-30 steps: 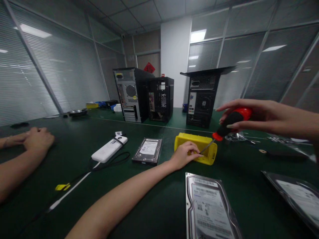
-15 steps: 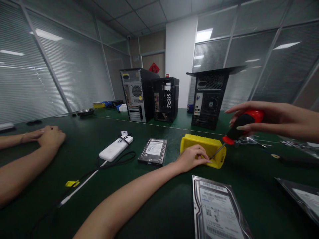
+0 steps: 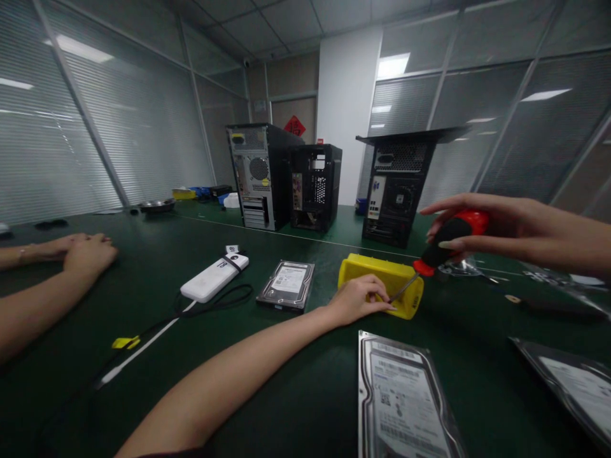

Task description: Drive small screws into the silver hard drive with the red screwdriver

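My right hand (image 3: 470, 232) grips a screwdriver (image 3: 435, 245) with a red and black handle, its shaft slanting down to the left into a yellow bin (image 3: 370, 266) lying tipped with its opening toward me. At the screwdriver's tip, the fingers of my left hand (image 3: 361, 300) are pinched together at the bin's mouth. Whatever small thing they hold there is too small to make out. Nearest to me lies a hard drive (image 3: 405, 397) with its label up. Another hard drive (image 3: 287, 285) rests left of the bin.
Three computer cases (image 3: 258, 178) stand at the back. A white power bank (image 3: 214, 278) with a cable lies at left, near another person's clasped hands (image 3: 88, 252). A further drive (image 3: 570, 381) lies at right, with loose small parts (image 3: 547, 275) behind it.
The whole view has shifted slightly, so everything appears a little farther left. Both hands keep the same hold, with the screwdriver tip still at my left fingertips.
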A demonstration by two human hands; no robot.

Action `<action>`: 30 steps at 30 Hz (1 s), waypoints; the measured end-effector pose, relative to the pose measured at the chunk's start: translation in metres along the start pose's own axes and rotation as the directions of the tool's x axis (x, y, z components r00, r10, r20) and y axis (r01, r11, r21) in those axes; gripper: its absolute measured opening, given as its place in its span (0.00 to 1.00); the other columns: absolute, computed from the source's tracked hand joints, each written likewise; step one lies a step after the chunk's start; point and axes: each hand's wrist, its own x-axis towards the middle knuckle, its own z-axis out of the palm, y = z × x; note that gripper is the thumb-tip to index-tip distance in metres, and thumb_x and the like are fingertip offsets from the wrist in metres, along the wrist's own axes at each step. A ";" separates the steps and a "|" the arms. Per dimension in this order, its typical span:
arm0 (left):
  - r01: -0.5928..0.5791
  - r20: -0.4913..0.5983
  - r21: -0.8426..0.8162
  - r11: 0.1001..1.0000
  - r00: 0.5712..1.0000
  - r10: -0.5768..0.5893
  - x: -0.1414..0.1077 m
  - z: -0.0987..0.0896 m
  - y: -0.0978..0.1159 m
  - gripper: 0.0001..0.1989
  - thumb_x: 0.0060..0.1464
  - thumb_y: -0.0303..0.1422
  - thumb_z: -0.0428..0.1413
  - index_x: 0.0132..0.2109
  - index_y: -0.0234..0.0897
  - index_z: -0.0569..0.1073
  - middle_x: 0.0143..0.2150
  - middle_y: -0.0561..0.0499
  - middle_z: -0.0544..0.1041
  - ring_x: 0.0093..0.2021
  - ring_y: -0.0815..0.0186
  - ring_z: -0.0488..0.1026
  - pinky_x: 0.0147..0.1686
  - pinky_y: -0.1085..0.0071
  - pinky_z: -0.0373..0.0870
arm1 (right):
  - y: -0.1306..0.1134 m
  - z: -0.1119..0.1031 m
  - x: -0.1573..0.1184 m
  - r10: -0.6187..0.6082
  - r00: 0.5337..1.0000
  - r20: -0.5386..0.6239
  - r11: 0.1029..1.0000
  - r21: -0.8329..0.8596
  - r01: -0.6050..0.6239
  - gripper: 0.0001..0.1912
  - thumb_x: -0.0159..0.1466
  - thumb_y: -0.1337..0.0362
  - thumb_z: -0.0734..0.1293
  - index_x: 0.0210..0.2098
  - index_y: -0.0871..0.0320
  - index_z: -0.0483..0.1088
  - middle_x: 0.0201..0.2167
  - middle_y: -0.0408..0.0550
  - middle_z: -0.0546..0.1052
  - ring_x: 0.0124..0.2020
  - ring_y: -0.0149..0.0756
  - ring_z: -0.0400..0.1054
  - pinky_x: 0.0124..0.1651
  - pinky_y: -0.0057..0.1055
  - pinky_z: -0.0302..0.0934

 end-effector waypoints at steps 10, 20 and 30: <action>0.008 0.013 0.008 1.000 1.000 -0.009 0.000 -0.002 0.002 0.09 0.49 0.34 0.60 0.35 0.32 0.76 0.39 0.48 0.72 0.36 0.69 0.71 0.37 0.75 0.66 | 0.002 0.003 0.001 0.022 0.998 0.065 0.998 0.052 -0.025 0.31 0.56 0.47 0.66 0.56 0.47 0.58 0.48 0.45 0.68 0.42 0.32 0.69 0.43 0.25 0.70; 0.018 0.014 -0.028 0.999 1.000 -0.017 -0.001 -0.004 0.004 0.14 0.47 0.39 0.61 0.38 0.32 0.77 0.41 0.47 0.71 0.31 0.72 0.68 0.34 0.75 0.67 | -0.007 0.005 0.000 0.023 0.998 0.060 0.993 0.116 -0.030 0.33 0.60 0.51 0.64 0.61 0.49 0.50 0.48 0.50 0.67 0.42 0.33 0.69 0.43 0.25 0.69; 0.211 -0.065 -0.089 0.973 0.974 -0.217 -0.054 -0.027 0.054 0.11 0.47 0.36 0.62 0.36 0.34 0.78 0.39 0.48 0.71 0.37 0.69 0.69 0.36 0.75 0.66 | -0.015 0.002 -0.009 -0.082 0.996 -0.018 0.978 0.192 0.084 0.32 0.59 0.52 0.65 0.60 0.44 0.52 0.45 0.44 0.70 0.41 0.32 0.70 0.38 0.22 0.70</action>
